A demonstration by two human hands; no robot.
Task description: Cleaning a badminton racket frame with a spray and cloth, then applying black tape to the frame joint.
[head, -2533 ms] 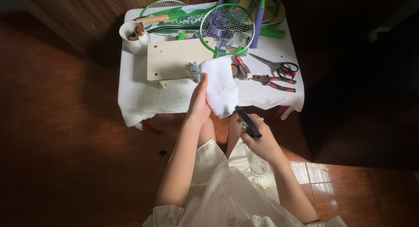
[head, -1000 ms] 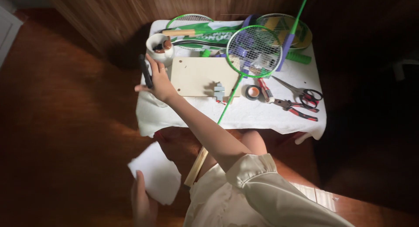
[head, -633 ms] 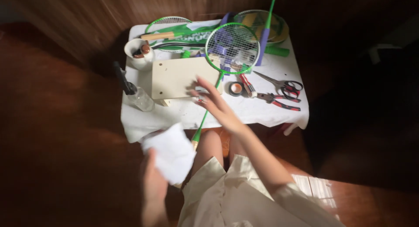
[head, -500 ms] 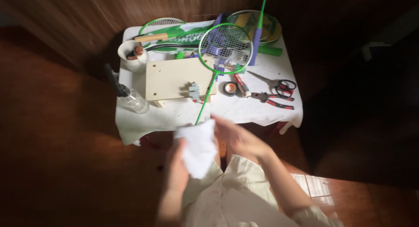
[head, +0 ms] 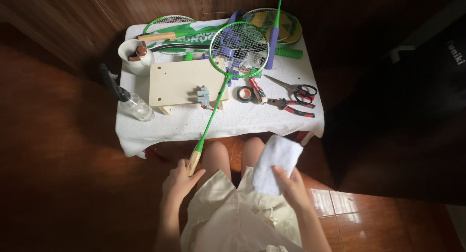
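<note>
Left hand (head: 178, 181) curled at the wooden butt of the green badminton racket (head: 221, 89) — fingers touching the handle end, firm grip or not impossible to tell. Racket running toward 1 o'clock, shaft clamped at the edge of a pale wooden board (head: 182, 82), strung head lying over the tabletop (head: 252, 118). Right hand (head: 291, 186) closed on a white cloth (head: 274, 164) above the lap. Spray bottle (head: 128, 100) at 9 o'clock of the board; tape roll (head: 245, 94), pliers (head: 291, 105) and scissors (head: 293, 88) at 3 o'clock.

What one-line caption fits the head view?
Left hand touches green racket handle; right hand holds white cloth.
</note>
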